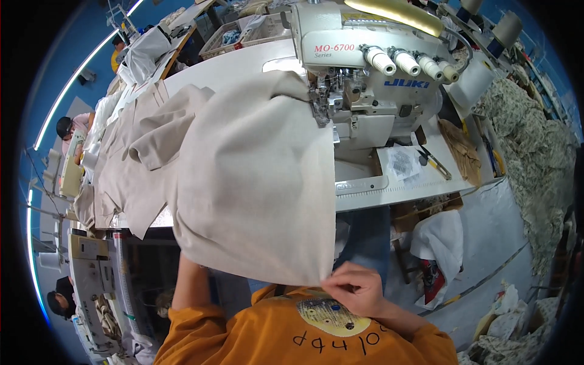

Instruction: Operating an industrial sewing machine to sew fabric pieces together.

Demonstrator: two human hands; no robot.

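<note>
A wide piece of beige fabric drapes from the sewing machine's needle area over the table's front edge towards my body. Between thumb and fingers, my right hand pinches its near right corner. From the lower edge my left forearm reaches up behind the cloth, which hides that hand and its fingers. The fabric's right edge runs almost straight from the presser foot down to my right hand. More beige pieces lie bunched on the table to the left.
The white overlock machine fills the upper right. Thread snips and a printed paper label lie right of it. A heap of patterned fabric stands far right. Crates sit behind the table. Other people work at the far left.
</note>
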